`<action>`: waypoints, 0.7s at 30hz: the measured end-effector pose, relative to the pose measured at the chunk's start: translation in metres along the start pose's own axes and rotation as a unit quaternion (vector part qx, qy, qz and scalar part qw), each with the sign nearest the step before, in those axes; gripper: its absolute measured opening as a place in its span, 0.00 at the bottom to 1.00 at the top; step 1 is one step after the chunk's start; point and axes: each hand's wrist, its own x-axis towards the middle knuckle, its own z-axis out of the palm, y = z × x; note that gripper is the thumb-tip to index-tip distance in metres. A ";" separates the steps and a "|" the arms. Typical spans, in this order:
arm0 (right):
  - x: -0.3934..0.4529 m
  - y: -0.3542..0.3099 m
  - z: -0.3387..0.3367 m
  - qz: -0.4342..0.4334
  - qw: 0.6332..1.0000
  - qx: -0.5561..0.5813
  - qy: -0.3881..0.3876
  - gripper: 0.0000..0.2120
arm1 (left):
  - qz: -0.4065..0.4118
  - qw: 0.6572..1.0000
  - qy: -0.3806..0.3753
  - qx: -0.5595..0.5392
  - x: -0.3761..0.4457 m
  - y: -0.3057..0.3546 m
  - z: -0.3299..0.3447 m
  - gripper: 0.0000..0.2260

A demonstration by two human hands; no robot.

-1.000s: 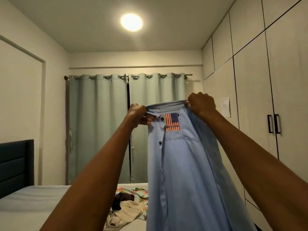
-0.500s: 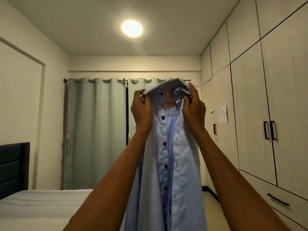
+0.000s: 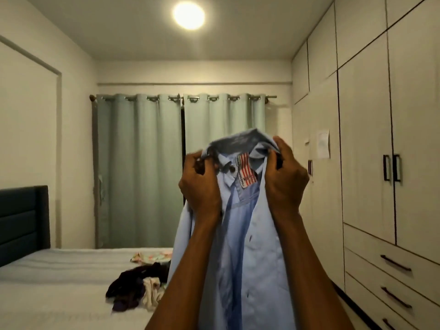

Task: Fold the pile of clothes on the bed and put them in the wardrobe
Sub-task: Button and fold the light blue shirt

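While we hold the shirt (image 3: 240, 234) up at chest height, our left hand (image 3: 200, 186) and right hand (image 3: 285, 182) each pinch its collar, close together. We judge we are squaring it for folding; next, lay it flat on the bed (image 3: 59, 282), beside the pile (image 3: 138, 289). The wardrobe (image 3: 366, 163) stays closed.

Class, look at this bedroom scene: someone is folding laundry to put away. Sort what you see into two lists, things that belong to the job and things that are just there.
Belong to the job:
- blue shirt, gripped at the collar by the left hand and right hand
- pile of clothes on the bed
- wardrobe, doors closed

Just there:
- curtains
- ceiling light
- headboard
- paper note on a wardrobe door
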 end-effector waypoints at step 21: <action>-0.444 0.271 -0.015 0.415 0.759 -0.099 -0.491 0.13 | -0.555 0.792 -0.191 0.169 -0.302 -0.389 -0.125 0.06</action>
